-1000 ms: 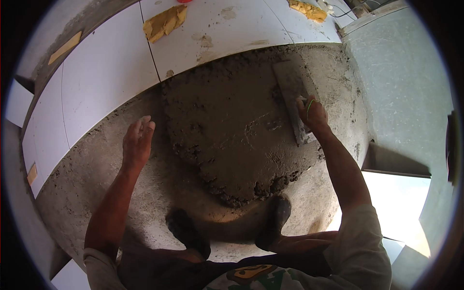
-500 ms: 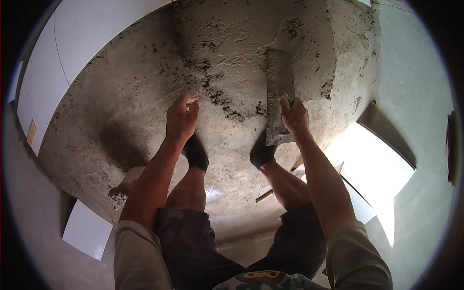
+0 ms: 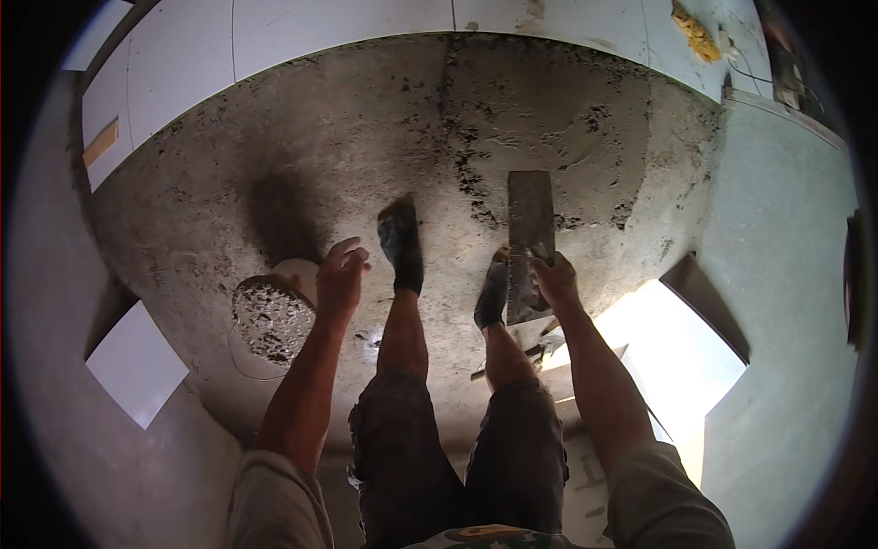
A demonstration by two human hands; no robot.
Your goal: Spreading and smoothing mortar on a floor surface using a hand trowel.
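Observation:
My right hand (image 3: 556, 279) grips a rectangular, mortar-smeared trowel (image 3: 530, 206), its long blade pointing away from me, beside my right foot. Whether the blade touches the floor I cannot tell. My left hand (image 3: 342, 270) hangs free with loosely bent fingers and nothing visible in it. Just left of it stands a pale bucket (image 3: 300, 271) with wet, lumpy grey mortar (image 3: 267, 320) in it, partly behind my forearm. Ahead on the right, a smoothed patch of damp mortar (image 3: 567, 119) covers the floor, with a crumbly edge along its left and near sides.
Large white tiles (image 3: 338, 23) lie beyond the bare floor (image 3: 357, 146). A yellow object (image 3: 697, 35) rests on them at the far right. A white square panel (image 3: 137, 364) is at left; bright light falls on a panel (image 3: 681, 343) at right. My feet wear dark socks (image 3: 400, 242).
The view has shifted, bringing more far tiles and the mortar bucket into sight. My right hand has drawn the trowel back from the mortar patch. My feet have shifted, the left one now further forward.

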